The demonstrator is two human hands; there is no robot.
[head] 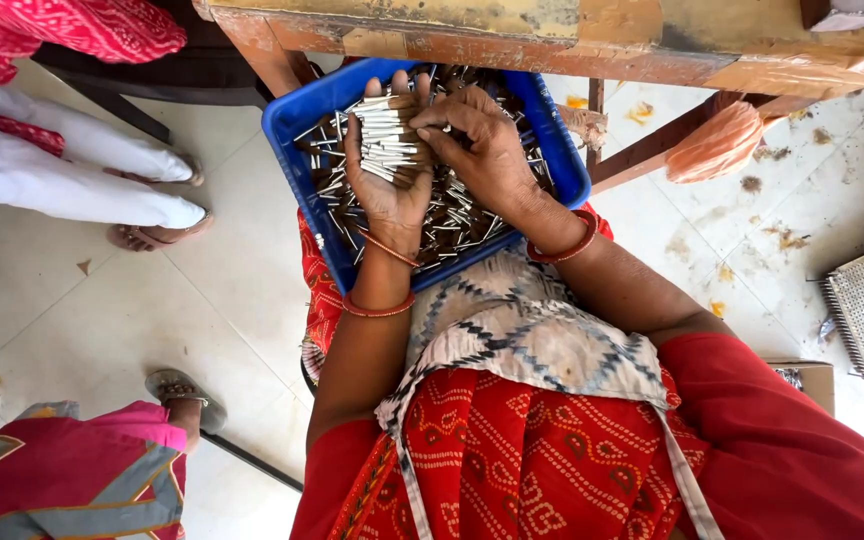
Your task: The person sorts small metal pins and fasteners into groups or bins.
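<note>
- Left hand: palm up over the blue tray on the lap, fingers cupped under a bundle of small silver sticks, which lie side by side, long axes across the palm.
- Right hand: just beside, palm down, fingertips closed on the bundle's right ends; it is the nearer to adjust them.
- Loose sticks fill the tray, lying every way.
- Tray's far edge is hidden under the wooden frame.
- Other people's feet show at left.

Shiny metal rods fill a glossy blue plastic tray; the worktop is rough, worn wood; patterned cloth apron, matt
</note>
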